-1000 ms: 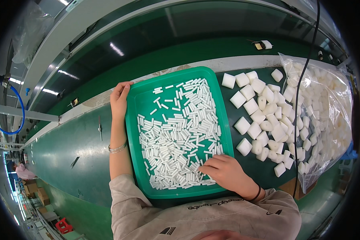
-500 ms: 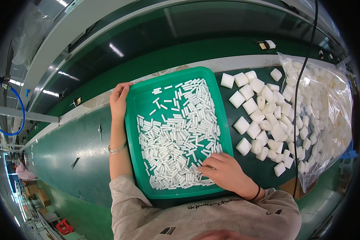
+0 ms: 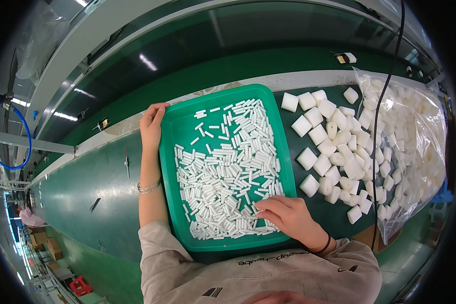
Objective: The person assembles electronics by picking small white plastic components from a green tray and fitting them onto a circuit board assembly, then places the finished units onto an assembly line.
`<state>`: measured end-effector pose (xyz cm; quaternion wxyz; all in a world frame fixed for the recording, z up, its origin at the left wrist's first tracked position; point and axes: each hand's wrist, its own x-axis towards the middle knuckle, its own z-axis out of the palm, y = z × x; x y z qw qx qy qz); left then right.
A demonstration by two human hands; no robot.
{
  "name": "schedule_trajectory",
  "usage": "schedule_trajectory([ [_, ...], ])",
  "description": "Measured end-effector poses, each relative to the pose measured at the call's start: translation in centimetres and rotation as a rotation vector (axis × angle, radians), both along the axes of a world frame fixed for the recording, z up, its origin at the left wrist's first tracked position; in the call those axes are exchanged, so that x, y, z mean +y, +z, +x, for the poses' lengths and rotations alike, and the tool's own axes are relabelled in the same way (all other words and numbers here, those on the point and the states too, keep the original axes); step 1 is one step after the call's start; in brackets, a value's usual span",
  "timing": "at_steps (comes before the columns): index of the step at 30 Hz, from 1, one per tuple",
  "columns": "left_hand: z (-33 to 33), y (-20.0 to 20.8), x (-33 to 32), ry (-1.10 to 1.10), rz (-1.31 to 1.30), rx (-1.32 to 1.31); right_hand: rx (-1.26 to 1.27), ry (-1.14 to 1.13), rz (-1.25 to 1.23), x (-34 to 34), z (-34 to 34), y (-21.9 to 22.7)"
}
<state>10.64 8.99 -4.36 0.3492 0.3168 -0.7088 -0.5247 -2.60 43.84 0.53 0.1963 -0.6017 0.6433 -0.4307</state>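
Observation:
A shallow green tray (image 3: pixel 171 177) lies in front of me, strewn with many short white rods (image 3: pixel 213 195). They are heaped toward its near and right parts, while a few lie scattered at the far left. My left hand (image 3: pixel 153 117) grips the tray's far left corner, fingers curled at the rim. My right hand (image 3: pixel 289 215) hovers over the near right part of the tray. Its thumb and fingers are bent toward each other just at the rods; whether a rod is between the fingertips is too small to tell.
Right of the tray, chunky white blocks (image 3: pixel 318 134) spill from a clear plastic bag (image 3: pixel 415 147). A black cable (image 3: pixel 376 152) hangs before the bag. Beyond the pale ledge (image 3: pixel 299 78) runs a green belt carrying small devices (image 3: pixel 346 58). A thin tool (image 3: pixel 127 163) lies on the left tabletop.
My right hand has shifted slightly right, with thumb and fingertips now more visible. The small devices on the far belt have moved right. My left hand stays at the corner.

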Motion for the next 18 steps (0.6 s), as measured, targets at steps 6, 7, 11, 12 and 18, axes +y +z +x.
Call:
schedule_trajectory([
  [6,0.4,0.1,0.0,0.022,-0.008,-0.019,-0.060,-0.052,0.024,-0.4,0.1,-0.2],
  [7,0.4,0.2,0.1,0.028,-0.001,-0.036,-0.037,-0.056,-0.023,-0.5,0.1,-0.4],
  [11,0.0,-0.1,-0.6,0.020,-0.039,-0.037,-0.056,-0.036,-0.068,-0.5,-0.1,-0.1],
  [12,0.2,0.3,-1.3,0.032,-0.043,-0.037,-0.056,-0.024,-0.072,-0.5,-0.1,-0.1],
  [18,7.9,1.0,-11.2,0.731,-0.830,-0.838,0.026,-0.001,0.072,-1.0,-0.1,0.5],
])
